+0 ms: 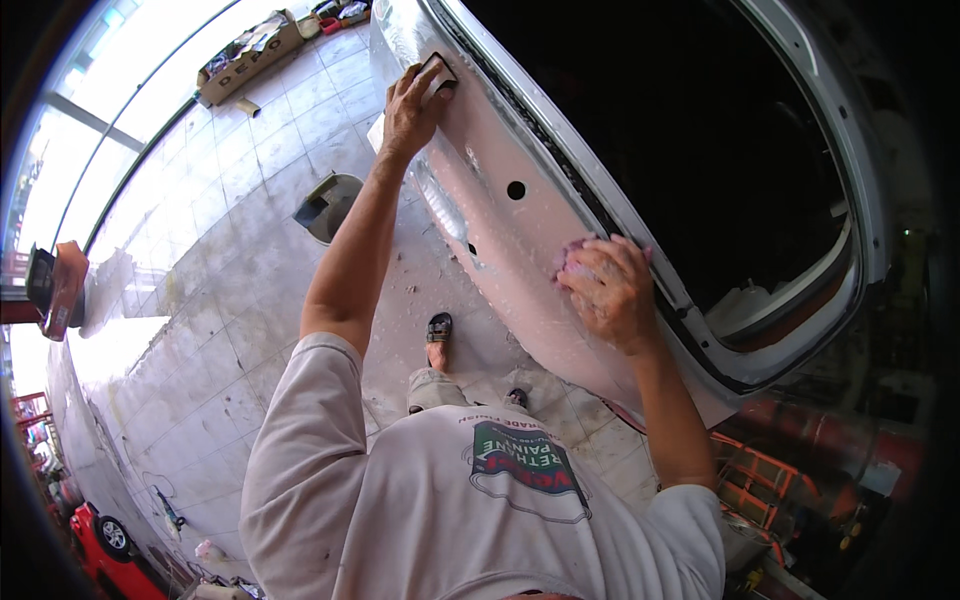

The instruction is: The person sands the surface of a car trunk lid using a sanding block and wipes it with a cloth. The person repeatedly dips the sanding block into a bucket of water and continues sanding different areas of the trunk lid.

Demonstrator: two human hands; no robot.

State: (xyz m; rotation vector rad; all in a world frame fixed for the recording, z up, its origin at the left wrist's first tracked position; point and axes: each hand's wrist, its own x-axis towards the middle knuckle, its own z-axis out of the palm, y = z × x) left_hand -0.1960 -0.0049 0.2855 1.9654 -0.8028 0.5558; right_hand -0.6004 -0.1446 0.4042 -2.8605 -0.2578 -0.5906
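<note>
A car's rear door panel (pixel 520 235) runs diagonally in front of me, coated in pale pink and wet, with whitish streaks. It has a round dark hole and a smaller opening near its lower edge. At the panel's far end my left hand (pixel 410 115) grips a small sanding block (pixel 438 78) with a dark edge, pressed to the surface. Closer in, my right hand (pixel 612 295) is closed over a wet pinkish-purple sponge (pixel 572 262) against the panel, beside the window frame. Fingers cover much of the sponge, so its full shape is hidden.
A bucket (pixel 343 212) stands on the wet tiled floor (pixel 230 260) left of the panel. Farther off are a cardboard box (pixel 255 58) and a small scrap (pixel 248 107). An orange metal frame (pixel 755 480) lies at the right; a red car (pixel 105 545) is lower left.
</note>
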